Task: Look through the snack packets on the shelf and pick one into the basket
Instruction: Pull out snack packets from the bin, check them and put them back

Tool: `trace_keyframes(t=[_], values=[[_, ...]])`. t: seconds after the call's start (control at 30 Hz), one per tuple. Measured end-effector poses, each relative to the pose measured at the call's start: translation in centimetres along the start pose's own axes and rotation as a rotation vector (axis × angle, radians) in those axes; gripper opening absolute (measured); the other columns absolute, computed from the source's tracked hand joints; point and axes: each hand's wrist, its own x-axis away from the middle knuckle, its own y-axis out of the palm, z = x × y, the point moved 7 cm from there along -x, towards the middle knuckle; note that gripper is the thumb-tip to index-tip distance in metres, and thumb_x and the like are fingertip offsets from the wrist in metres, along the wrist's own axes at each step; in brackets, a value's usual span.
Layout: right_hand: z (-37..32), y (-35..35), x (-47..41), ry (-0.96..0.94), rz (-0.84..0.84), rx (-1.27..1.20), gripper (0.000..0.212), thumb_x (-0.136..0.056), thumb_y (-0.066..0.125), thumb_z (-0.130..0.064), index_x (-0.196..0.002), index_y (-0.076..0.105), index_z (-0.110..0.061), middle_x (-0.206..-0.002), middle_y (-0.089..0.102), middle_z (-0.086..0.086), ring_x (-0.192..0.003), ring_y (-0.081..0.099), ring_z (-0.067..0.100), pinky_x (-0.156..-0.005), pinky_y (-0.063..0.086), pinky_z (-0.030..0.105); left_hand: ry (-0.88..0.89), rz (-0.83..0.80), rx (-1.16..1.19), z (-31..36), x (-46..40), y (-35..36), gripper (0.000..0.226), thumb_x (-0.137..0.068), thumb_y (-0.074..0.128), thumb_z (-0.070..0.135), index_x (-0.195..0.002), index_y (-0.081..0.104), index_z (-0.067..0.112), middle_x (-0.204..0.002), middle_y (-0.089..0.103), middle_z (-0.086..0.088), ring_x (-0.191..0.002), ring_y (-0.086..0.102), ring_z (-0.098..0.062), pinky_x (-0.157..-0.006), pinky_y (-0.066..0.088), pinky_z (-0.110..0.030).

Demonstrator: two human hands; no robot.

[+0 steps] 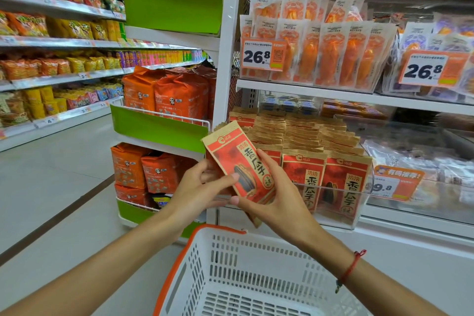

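From the head view we see both hands raised in front of the shelf, sharing one red and tan snack packet [239, 161]. The left hand [197, 191] pinches it from the left side, thumb across the printed front near the lower part, the other fingers curled behind. The right hand [275, 196] cups the packet's lower right corner, its fingers wrapped along the right edge and its thumb tucked under the bottom. The packet is tilted, its top leaning away to the left, and we hold it clear of the shelf, above and just beyond the basket.

Directly below the hands sits the white basket [256, 277] with an orange rim; we see only its slotted floor and walls. Just to the right of the right hand stand matching packets [333, 182] in upright rows inside a clear bin [359, 215], more of them packed behind. Above the hands, a higher shelf carries orange-fronted pouches [333, 54] with a price tag [263, 55] reading 26.8. Left of the left hand, a green-trimmed rack [159, 128] holds orange bags [164, 95]. A red cord bracelet [350, 268] circles the right wrist.
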Motion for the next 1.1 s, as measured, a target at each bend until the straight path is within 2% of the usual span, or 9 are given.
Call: trace_keyframes(t=[0.13, 0.3, 0.37, 0.43, 0.53, 0.67, 0.8, 0.97, 1.1], values=[[-0.3, 0.0, -0.2, -0.049, 0.035, 0.187, 0.097, -0.076, 0.075, -0.048, -0.152, 0.015, -0.036, -0.140, 0.038, -0.015, -0.128, 0.035, -0.001, -0.096, 0.032, 0.009, 0.096, 0.043, -0.094, 0.7, 0.2, 0.1, 0.027, -0.083, 0.074, 0.020, -0.103, 0.060, 0.031, -0.100, 0.071, 0.006, -0.090, 0.070, -0.008, -0.073, 0.059, -0.025], [-0.9, -0.4, -0.6, -0.046, 0.064, 0.151, 0.089, -0.076, 0.081, -0.037, -0.147, 0.027, -0.035, -0.130, 0.043, -0.021, -0.115, 0.042, -0.014, -0.095, 0.039, 0.013, 0.137, 0.038, -0.142, 1.1, 0.0, 0.0, 0.024, -0.079, 0.074, 0.036, -0.099, 0.062, 0.034, -0.097, 0.071, 0.014, -0.094, 0.068, -0.003, -0.080, 0.058, -0.027], [-1.0, -1.2, -0.9, 0.073, 0.027, -0.113, 0.076, -0.074, 0.082, -0.032, -0.137, 0.038, -0.036, -0.126, 0.050, -0.024, -0.111, 0.047, -0.018, -0.093, 0.043, 0.014, 0.142, 0.032, -0.117, 1.6, 0.0, -0.4, 0.032, -0.075, 0.064, 0.052, -0.099, 0.064, 0.032, -0.099, 0.072, 0.012, -0.089, 0.068, 0.002, -0.072, 0.057, -0.019], [-0.8, -1.1, -1.0, 0.280, -0.122, -0.482, 0.067, -0.073, 0.078, -0.036, -0.132, 0.047, -0.033, -0.126, 0.062, -0.009, -0.111, 0.060, 0.000, -0.091, 0.050, 0.028, 0.122, 0.074, -0.082, 1.8, -0.4, -1.3, 0.040, -0.077, 0.053, 0.060, -0.101, 0.065, 0.030, -0.100, 0.071, 0.013, -0.086, 0.069, 0.003, -0.068, 0.054, -0.016], [-1.5, 0.1, 0.0, 0.456, -0.428, -0.902, 0.064, -0.067, 0.078, -0.051, -0.125, 0.064, -0.026, -0.117, 0.071, 0.002, -0.105, 0.068, 0.016, -0.085, 0.052, 0.034, 0.042, 0.118, -0.068, 1.4, -1.1, -2.5, 0.033, -0.093, 0.044, 0.050, -0.109, 0.064, 0.028, -0.105, 0.069, 0.013, -0.093, 0.066, -0.001, -0.070, 0.052, -0.018], [-1.3, 1.1, 0.6, 0.513, -0.530, -1.191, 0.066, -0.054, 0.092, -0.042, -0.113, 0.074, -0.019, -0.116, 0.070, 0.009, -0.102, 0.069, 0.023, -0.080, 0.057, 0.034, -0.023, -0.048, -0.122, 0.3, -1.3, -1.8, 0.022, -0.096, 0.048, 0.044, -0.099, 0.068, 0.036, -0.099, 0.072, 0.018, -0.104, 0.063, 0.001, -0.081, 0.052, -0.021], [-1.0, 1.7, 0.7, 0.538, -0.525, -1.128, 0.051, -0.074, 0.075, -0.047, -0.119, 0.070, -0.022, -0.113, 0.071, 0.007, -0.102, 0.069, 0.021, -0.083, 0.055, 0.036, -0.048, -0.109, -0.093, -0.2, -1.2, -1.3, 0.024, -0.098, 0.048, 0.040, -0.101, 0.070, 0.032, -0.100, 0.075, 0.013, -0.105, 0.065, -0.001, -0.086, 0.052, -0.022], [-0.1, 1.1, 0.1, 0.474, -0.367, -0.598, 0.038, -0.097, 0.039, -0.045, -0.118, 0.063, -0.024, -0.096, 0.075, -0.006, -0.092, 0.071, 0.008, -0.095, 0.049, 0.035, -0.041, -0.071, -0.007, 0.0, -1.2, -2.0, 0.024, -0.094, 0.054, 0.037, -0.114, 0.066, 0.028, -0.102, 0.075, 0.005, -0.098, 0.069, -0.005, -0.072, 0.056, -0.017], [-0.5, -1.9, -0.9, 0.304, 0.053, -0.397, 0.019, -0.095, 0.055, -0.024, -0.111, 0.067, -0.022, -0.088, 0.073, -0.009, -0.073, 0.068, 0.000, -0.061, 0.052, 0.013, -0.013, -0.036, -0.041, 0.0, -1.2, -2.5, 0.025, -0.092, 0.058, 0.036, -0.112, 0.067, 0.024, -0.097, 0.076, 0.003, -0.091, 0.071, -0.003, -0.066, 0.055, -0.015]])
